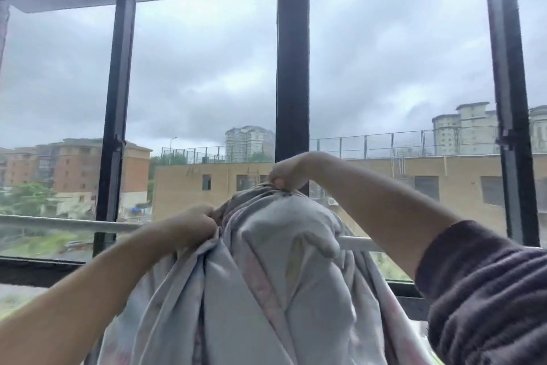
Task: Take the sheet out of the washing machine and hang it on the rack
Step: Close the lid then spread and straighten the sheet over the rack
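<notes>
The sheet hangs bunched in front of me, held up at chest height against the window, a pale grey-blue cloth with faint pink and yellowish print too blurred to make out any shape or lettering. My right hand is closed on its highest point, fingers curled down and pinching a gathered peak of fabric. My left hand sits lower and to the left, fingers curled tight round a thick fold at the sheet's edge. From both grips the cloth falls in long pleats out of the bottom of the view. Behind it runs the rack bar, pale and level, disappearing behind the cloth and coming out again on the right; I cannot tell whether the sheet touches it. My left forearm is bare, and a dark ribbed sleeve covers my right arm up to the elbow. Beyond stands the dark window frame with its upright bars. Outside lie a tan building, a brick-coloured block, a distant tower and a grey clouded sky.
</notes>
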